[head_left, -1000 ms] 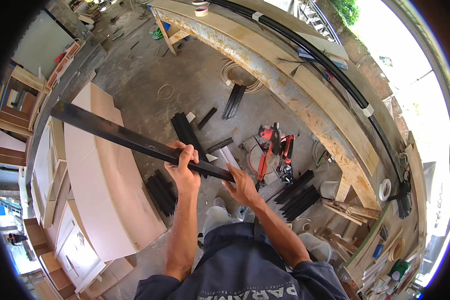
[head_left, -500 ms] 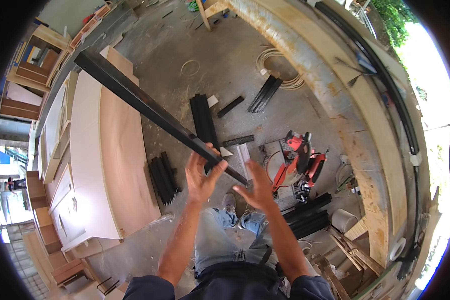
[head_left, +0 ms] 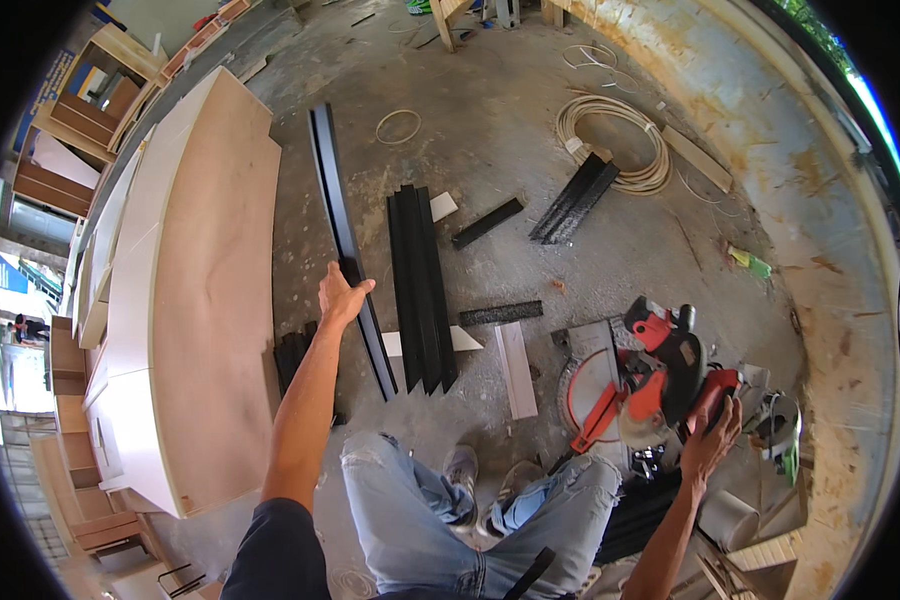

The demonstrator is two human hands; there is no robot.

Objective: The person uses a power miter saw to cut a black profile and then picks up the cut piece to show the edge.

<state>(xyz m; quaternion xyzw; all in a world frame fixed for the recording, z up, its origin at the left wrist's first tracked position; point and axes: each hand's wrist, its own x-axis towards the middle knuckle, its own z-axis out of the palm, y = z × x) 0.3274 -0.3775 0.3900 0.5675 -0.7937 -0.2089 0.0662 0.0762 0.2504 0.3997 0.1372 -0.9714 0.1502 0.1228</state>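
Note:
My left hand (head_left: pixel 344 297) is closed round a long black strip of moulding (head_left: pixel 331 190), which it holds close to the floor, left of a row of black moulding pieces (head_left: pixel 417 290). My right hand (head_left: pixel 711 441) is open, its fingers stretched out at the red rear part of a miter saw (head_left: pixel 651 385); whether they touch it I cannot tell. The saw stands on the floor to the right, its head tilted over a round base. A short white strip (head_left: pixel 516 370) lies left of the saw.
A large pale wooden cabinet (head_left: pixel 205 300) bounds the left side. Short black offcuts (head_left: pixel 500 312) and a coil of pale hose (head_left: pixel 655 165) lie farther off. A rusty beam (head_left: pixel 800 180) runs along the right. Beside my right leg are black pieces (head_left: pixel 642 515) and a white cylinder (head_left: pixel 727 520).
My left hand has lowered the black strip and turned it more upright in view. My right hand has gone from beside the strip to the saw. The view is lower and closer to the floor.

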